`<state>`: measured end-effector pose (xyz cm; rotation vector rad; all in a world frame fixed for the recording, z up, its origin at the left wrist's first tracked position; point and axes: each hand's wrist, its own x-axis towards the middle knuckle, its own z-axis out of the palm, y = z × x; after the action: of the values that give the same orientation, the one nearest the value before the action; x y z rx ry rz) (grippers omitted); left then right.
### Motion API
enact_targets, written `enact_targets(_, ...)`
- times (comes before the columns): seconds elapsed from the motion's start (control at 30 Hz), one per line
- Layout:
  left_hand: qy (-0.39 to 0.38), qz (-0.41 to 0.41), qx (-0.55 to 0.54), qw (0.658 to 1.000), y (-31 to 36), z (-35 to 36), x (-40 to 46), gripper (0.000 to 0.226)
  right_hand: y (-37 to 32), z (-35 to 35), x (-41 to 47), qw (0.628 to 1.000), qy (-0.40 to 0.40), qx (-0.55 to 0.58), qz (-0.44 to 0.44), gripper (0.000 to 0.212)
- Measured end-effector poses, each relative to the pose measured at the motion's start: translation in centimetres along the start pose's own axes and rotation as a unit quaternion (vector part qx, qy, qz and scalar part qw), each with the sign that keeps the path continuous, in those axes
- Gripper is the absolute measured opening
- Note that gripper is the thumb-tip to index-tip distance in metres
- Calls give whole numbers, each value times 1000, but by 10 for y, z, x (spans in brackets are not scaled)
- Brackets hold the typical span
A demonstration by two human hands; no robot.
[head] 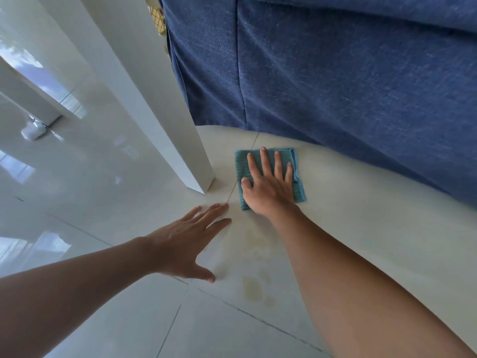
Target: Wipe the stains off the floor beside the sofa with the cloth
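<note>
A folded teal cloth (299, 188) lies flat on the pale tiled floor (361, 215) close to the blue sofa (335, 73). My right hand (268, 184) presses down on the cloth with fingers spread, palm flat. My left hand (185, 244) rests open on the floor to the left of it, fingers apart, holding nothing. Yellowish stains (251, 288) show on the tile between my two forearms, nearer to me than the cloth. A fainter yellowish smear (254, 239) lies just below the cloth.
A white table leg (180, 140) stands on the floor just left of the cloth, a few centimetres from it. The sofa's side fills the upper right. Glossy tiles with dark grout lines stretch to the left and toward me.
</note>
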<state>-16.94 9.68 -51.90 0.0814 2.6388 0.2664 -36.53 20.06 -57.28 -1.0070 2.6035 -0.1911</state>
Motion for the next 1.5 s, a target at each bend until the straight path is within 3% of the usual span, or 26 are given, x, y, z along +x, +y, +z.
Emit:
enact_targets(0.47, -20, -33, 9, 999, -9, -8, -5, 144, -25, 30, -85, 998, 54, 40, 14, 67)
enact_targets(0.9, -34, -29, 44, 998, -7, -8, -1, 146, -44, 68, -189, 994, 84, 60, 44, 65)
enact_targets(1.23, -40, -1, 68, 997, 10, -21, 20, 140, -47, 79, -226, 993, 92, 60, 38, 68)
enact_targets(1.5, -83, 49, 120, 988, 25, -26, 46, 150, -31, 85, -245, 991, 118, 67, 22, 67)
